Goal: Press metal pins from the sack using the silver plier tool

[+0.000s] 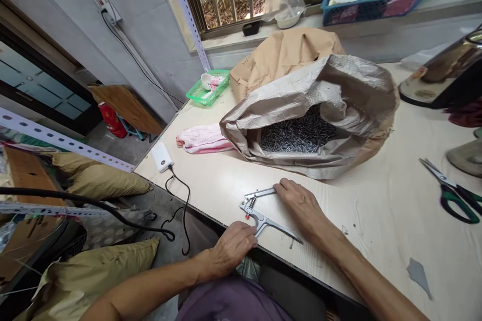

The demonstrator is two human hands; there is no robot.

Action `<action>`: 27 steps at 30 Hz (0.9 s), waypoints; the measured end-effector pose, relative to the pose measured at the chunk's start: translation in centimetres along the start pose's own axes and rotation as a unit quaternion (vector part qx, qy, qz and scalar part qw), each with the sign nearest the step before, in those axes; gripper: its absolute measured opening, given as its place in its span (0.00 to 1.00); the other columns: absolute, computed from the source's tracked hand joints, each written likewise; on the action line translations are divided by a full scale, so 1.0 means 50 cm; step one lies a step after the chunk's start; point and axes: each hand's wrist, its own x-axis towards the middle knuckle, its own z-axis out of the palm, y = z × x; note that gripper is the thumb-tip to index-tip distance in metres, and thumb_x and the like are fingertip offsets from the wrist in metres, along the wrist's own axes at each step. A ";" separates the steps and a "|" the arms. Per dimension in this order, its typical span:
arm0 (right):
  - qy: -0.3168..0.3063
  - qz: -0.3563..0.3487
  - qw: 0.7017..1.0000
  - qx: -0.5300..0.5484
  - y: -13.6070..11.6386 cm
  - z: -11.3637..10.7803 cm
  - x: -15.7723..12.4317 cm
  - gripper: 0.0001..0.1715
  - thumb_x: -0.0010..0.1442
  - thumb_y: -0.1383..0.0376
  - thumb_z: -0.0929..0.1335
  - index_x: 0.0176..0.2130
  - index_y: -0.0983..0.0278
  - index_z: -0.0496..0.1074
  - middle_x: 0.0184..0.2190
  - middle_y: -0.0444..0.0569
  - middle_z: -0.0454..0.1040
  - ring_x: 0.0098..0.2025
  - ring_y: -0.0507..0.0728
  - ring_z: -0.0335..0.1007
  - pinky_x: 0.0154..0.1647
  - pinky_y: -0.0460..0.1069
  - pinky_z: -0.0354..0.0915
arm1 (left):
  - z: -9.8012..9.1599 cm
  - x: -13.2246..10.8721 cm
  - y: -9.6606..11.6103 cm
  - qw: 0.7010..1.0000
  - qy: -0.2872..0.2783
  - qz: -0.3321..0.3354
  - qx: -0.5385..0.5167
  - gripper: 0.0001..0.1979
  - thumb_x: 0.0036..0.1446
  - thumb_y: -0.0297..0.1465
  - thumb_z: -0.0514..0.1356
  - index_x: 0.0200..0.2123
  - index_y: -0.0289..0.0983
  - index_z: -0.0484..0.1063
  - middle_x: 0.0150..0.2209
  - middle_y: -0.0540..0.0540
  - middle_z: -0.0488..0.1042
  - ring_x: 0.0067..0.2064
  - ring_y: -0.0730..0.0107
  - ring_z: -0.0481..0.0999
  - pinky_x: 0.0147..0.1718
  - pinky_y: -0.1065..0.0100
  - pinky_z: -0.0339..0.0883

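Note:
A grey metal hand tool (266,221) with hinged arms, a small coil spring and a red tip is held low at the table's front edge. My left hand (234,242) is closed round its near end, fingers curled. With the fingertips of my right hand (301,205) I pinch the far end of its upper arm, which stands spread from the lower pointed arm. Beyond my hands lies an open woven sack (361,145), its mouth facing me. Inside are many small dark metal pieces (301,131), too small to name exactly.
Green-handled scissors (452,195) and a grey scrap (418,276) lie to the right. A white power bank (161,156) with a black cable is at the left edge, near a pink-striped cloth (205,139). Behind stand a green basket (207,99) and brown paper (278,52).

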 end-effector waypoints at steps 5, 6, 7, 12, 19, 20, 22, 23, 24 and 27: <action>-0.025 0.016 0.998 0.061 0.009 -0.019 0.035 0.13 0.61 0.73 0.56 0.30 0.62 0.65 0.33 0.48 0.67 0.32 0.51 0.62 0.30 0.46 0.55 | -0.023 0.009 0.010 0.999 -0.006 -0.023 -0.044 0.06 0.59 0.22 0.54 0.39 0.32 0.68 0.39 0.37 0.76 0.44 0.63 0.73 0.43 0.62 0.71; -0.015 0.025 0.997 0.066 0.007 -0.017 0.030 0.12 0.62 0.71 0.56 0.33 0.63 0.65 0.34 0.48 0.67 0.32 0.51 0.62 0.30 0.46 0.55 | -0.033 0.014 0.011 0.995 -0.011 -0.064 -0.073 0.05 0.60 0.23 0.53 0.39 0.33 0.68 0.38 0.39 0.76 0.43 0.65 0.74 0.43 0.63 0.70; 0.000 0.028 0.997 0.076 0.003 -0.014 0.020 0.11 0.63 0.69 0.56 0.36 0.63 0.66 0.36 0.49 0.67 0.33 0.52 0.63 0.30 0.46 0.56 | -0.043 0.021 0.010 0.987 -0.016 -0.124 -0.100 0.05 0.61 0.25 0.53 0.37 0.34 0.69 0.37 0.40 0.76 0.42 0.66 0.73 0.42 0.64 0.70; 0.067 -0.037 0.990 0.116 -0.032 0.019 -0.075 0.12 0.64 0.61 0.59 0.43 0.62 0.67 0.35 0.49 0.68 0.36 0.54 0.64 0.36 0.48 0.59 | -0.079 0.056 -0.025 0.879 -0.037 -0.446 -0.164 0.09 0.58 0.32 0.56 0.28 0.35 0.72 0.29 0.46 0.72 0.34 0.69 0.70 0.33 0.69 0.65; 0.094 -0.002 0.993 0.070 -0.070 0.050 -0.125 0.13 0.61 0.72 0.58 0.40 0.62 0.69 0.31 0.48 0.67 0.32 0.54 0.58 0.34 0.49 0.54 | -0.077 0.079 -0.044 0.821 -0.088 -0.523 -0.210 0.10 0.52 0.34 0.59 0.23 0.35 0.72 0.27 0.49 0.70 0.31 0.71 0.68 0.31 0.71 0.61; 0.089 -0.001 0.993 0.075 -0.071 0.049 -0.124 0.14 0.61 0.73 0.58 0.40 0.62 0.69 0.31 0.48 0.67 0.33 0.54 0.58 0.34 0.49 0.54 | -0.078 0.079 -0.042 0.823 -0.093 -0.521 -0.208 0.10 0.51 0.34 0.59 0.23 0.35 0.72 0.26 0.49 0.70 0.30 0.71 0.68 0.31 0.71 0.61; 0.086 -0.002 0.993 0.085 -0.071 0.045 -0.124 0.15 0.60 0.74 0.58 0.41 0.62 0.69 0.32 0.48 0.67 0.33 0.55 0.58 0.34 0.49 0.54 | -0.078 0.078 -0.037 0.828 -0.101 -0.514 -0.200 0.10 0.52 0.34 0.58 0.22 0.35 0.71 0.26 0.49 0.70 0.30 0.71 0.68 0.31 0.70 0.61; 0.088 -0.003 0.992 0.089 -0.071 0.043 -0.124 0.15 0.59 0.74 0.58 0.41 0.62 0.69 0.32 0.48 0.67 0.33 0.55 0.58 0.34 0.49 0.54 | -0.078 0.077 -0.036 0.832 -0.104 -0.510 -0.194 0.10 0.52 0.34 0.58 0.22 0.35 0.71 0.26 0.48 0.70 0.30 0.71 0.68 0.31 0.70 0.61; 0.090 -0.002 0.992 0.091 -0.071 0.042 -0.125 0.15 0.59 0.75 0.58 0.41 0.62 0.69 0.33 0.48 0.67 0.33 0.55 0.57 0.34 0.49 0.54 | -0.078 0.076 -0.036 0.835 -0.107 -0.506 -0.186 0.10 0.52 0.34 0.58 0.22 0.35 0.71 0.26 0.48 0.70 0.30 0.71 0.68 0.32 0.70 0.61; 0.099 0.005 0.991 0.091 -0.073 0.041 -0.127 0.14 0.59 0.74 0.59 0.41 0.63 0.68 0.33 0.49 0.67 0.34 0.55 0.57 0.34 0.49 0.55 | -0.078 0.075 -0.037 0.842 -0.121 -0.499 -0.168 0.10 0.52 0.33 0.58 0.22 0.36 0.71 0.26 0.48 0.71 0.31 0.70 0.68 0.33 0.69 0.62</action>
